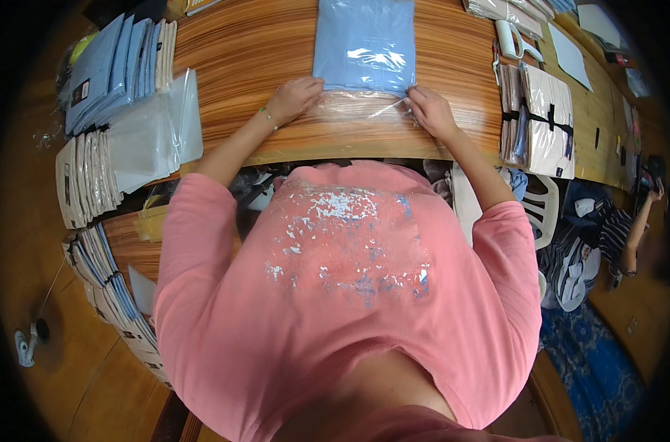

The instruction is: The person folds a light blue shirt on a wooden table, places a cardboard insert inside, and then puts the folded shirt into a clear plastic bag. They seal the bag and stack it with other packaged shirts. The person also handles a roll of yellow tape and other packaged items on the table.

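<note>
A folded light blue garment [364,44] lies flat on the wooden table, inside a clear plastic bag [349,105]. The bag's loose end extends past the fabric toward me. At the near left corner of the packed garment, my left hand [296,101] has its fingers closed on the bag. My right hand [429,110] pinches the bag's film by the near right corner, where the plastic is drawn into a crease. Both forearms reach over the table's near edge.
Left of me are packed blue garments [99,74], clear empty bags [154,121] and a row of packed beige garments [84,177]. On the right are a strapped bundle [548,118], a white handled tool [509,40] and a white sheet [568,57]. Another person [629,228] is at far right.
</note>
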`<state>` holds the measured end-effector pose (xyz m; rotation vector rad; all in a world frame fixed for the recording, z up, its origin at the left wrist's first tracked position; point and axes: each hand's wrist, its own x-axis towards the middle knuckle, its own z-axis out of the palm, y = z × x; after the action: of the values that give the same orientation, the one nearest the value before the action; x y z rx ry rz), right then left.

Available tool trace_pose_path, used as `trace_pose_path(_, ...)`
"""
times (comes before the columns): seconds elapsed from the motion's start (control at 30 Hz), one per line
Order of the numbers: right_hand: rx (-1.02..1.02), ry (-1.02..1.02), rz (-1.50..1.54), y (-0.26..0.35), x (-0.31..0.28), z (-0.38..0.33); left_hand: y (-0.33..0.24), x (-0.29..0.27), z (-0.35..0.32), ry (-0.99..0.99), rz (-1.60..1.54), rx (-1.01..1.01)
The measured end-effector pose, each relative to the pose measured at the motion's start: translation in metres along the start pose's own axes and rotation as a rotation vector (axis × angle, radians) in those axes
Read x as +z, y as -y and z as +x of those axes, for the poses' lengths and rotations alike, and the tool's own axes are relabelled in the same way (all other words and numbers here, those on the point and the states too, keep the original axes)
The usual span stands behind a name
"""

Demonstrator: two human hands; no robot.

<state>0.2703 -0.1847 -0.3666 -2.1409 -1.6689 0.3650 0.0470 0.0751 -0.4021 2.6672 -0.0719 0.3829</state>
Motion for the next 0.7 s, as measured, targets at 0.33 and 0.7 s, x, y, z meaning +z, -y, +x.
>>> trace_pose_path(0.33, 0.582, -0.343, 0.449, -0.021, 0.022, 0.051, -0.006, 0.023, 0.043, -0.473, -0.087, -0.686)
trace_pose_path(0.7, 0.665, -0.432, 0.228, -0.019, 0.027, 0.067, 0.013, 0.022, 0.056, -0.391, -0.454, -0.815)
